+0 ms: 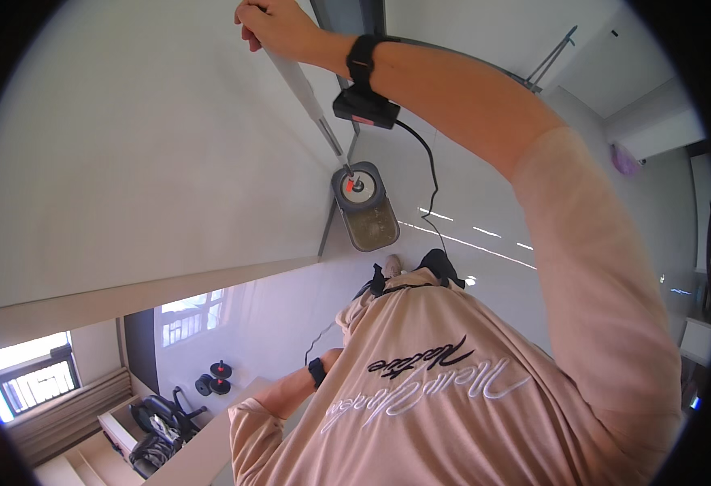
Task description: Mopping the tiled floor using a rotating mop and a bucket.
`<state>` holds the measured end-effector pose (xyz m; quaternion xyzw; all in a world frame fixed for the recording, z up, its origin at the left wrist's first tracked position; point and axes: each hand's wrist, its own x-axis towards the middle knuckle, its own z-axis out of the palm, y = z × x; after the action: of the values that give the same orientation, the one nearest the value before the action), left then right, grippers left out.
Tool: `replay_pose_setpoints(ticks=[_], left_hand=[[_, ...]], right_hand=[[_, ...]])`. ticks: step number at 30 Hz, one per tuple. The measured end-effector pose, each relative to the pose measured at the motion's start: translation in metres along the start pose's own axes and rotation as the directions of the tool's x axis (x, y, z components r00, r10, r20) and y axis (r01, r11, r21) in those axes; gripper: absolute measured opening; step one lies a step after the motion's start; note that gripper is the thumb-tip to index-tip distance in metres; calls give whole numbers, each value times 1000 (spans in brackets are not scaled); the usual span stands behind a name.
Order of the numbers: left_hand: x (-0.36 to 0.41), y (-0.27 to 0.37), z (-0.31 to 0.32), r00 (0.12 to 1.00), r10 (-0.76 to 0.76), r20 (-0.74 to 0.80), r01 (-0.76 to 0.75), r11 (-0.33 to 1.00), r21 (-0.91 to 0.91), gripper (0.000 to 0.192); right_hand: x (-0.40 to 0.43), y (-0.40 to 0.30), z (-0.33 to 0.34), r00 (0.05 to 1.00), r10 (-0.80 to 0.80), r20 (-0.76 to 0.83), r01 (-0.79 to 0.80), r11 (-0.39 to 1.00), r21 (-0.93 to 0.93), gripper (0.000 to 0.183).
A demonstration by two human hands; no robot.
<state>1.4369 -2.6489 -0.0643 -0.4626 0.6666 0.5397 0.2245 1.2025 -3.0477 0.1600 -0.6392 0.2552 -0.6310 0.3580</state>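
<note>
My right hand (273, 24), high at the top left, is closed around the upper end of a mop handle (295, 85). The pole is white above and metal lower down, and it slants to a grey mop bucket (375, 228) on the floor. Its lower end meets the round part (358, 186) of the bucket, where a red tag shows; I cannot make out a mop head. Cloudy brownish water (370, 226) stands in the bucket's oblong section. My left hand is out of view behind my shirt; only the forearm and wrist strap show.
A pale wall (118, 152) rises close on the left. A black cable (433, 176) hangs from the device on my right wrist. Dumbbells (219, 376) and a black swivel chair (164, 419) stand lower left. A purple bag (624, 160) lies far right.
</note>
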Motion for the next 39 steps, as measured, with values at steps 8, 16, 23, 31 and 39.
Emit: replay_pose_setpoints(ticks=[8, 16, 23, 31, 39], left_hand=[[5, -1, 5, 999, -13, 33, 15, 997, -78, 37], [11, -6, 7, 999, -19, 51, 25, 992, -127, 38], [14, -9, 9, 998, -17, 56, 25, 988, -152, 40], [15, -13, 9, 998, -13, 61, 24, 982, -189, 41], [15, -18, 12, 998, -9, 60, 23, 971, -236, 43]], right_hand=[[3, -9, -2, 992, 36, -122, -50, 992, -115, 23], [5, -2, -11, 953, -208, -219, 133, 940, -315, 23], [3, -2, -13, 965, -142, -220, 43, 915, -401, 21], [8, 2, -5, 951, -167, -262, 60, 925, -375, 20], [6, 2, 5, 915, -210, -344, 61, 916, -396, 22]])
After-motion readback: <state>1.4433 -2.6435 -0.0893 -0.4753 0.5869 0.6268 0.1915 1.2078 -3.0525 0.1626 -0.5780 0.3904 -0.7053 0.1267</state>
